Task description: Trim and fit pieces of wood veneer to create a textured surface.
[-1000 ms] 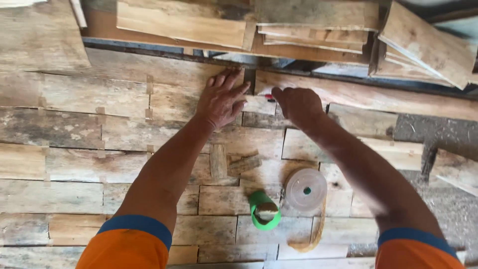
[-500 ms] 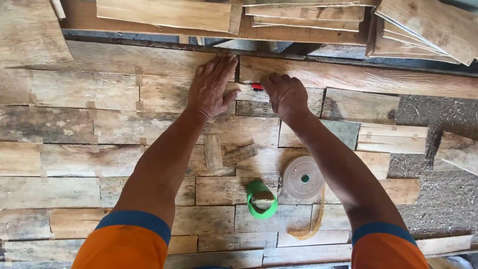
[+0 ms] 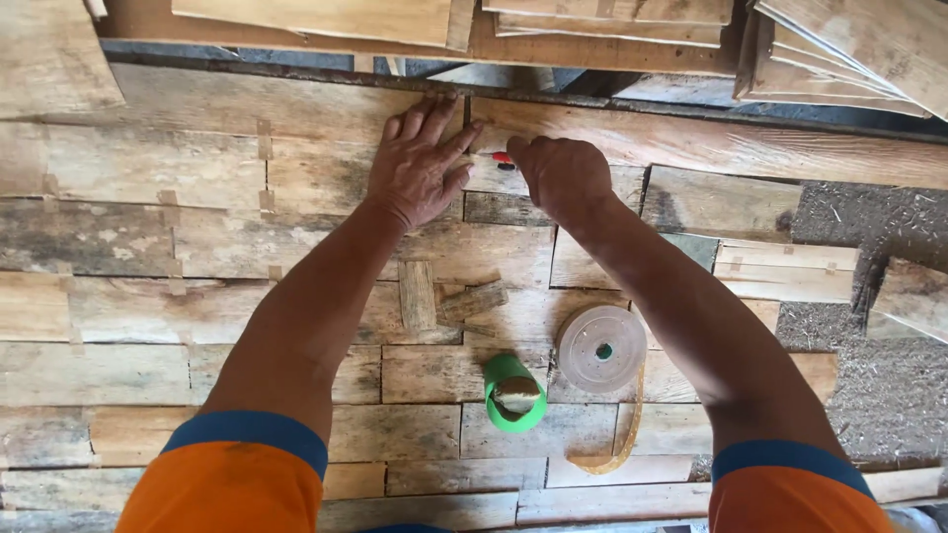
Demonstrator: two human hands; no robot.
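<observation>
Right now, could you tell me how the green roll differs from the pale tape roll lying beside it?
The green roll is smaller and bright green; the pale tape roll is wider and tan. A small wood piece sits on the green roll, while the pale tape roll trails a loose strip toward the person. Both rest on the wood veneer sheet, untouched by the left hand or right hand.

A bench (image 3: 118, 326) is covered with a patchwork of flat wood veneer pieces (image 3: 444, 375). On these are laid a tape roll (image 3: 600, 347), a green cup (image 3: 513, 393) and two small wood scraps (image 3: 444, 298).
</observation>
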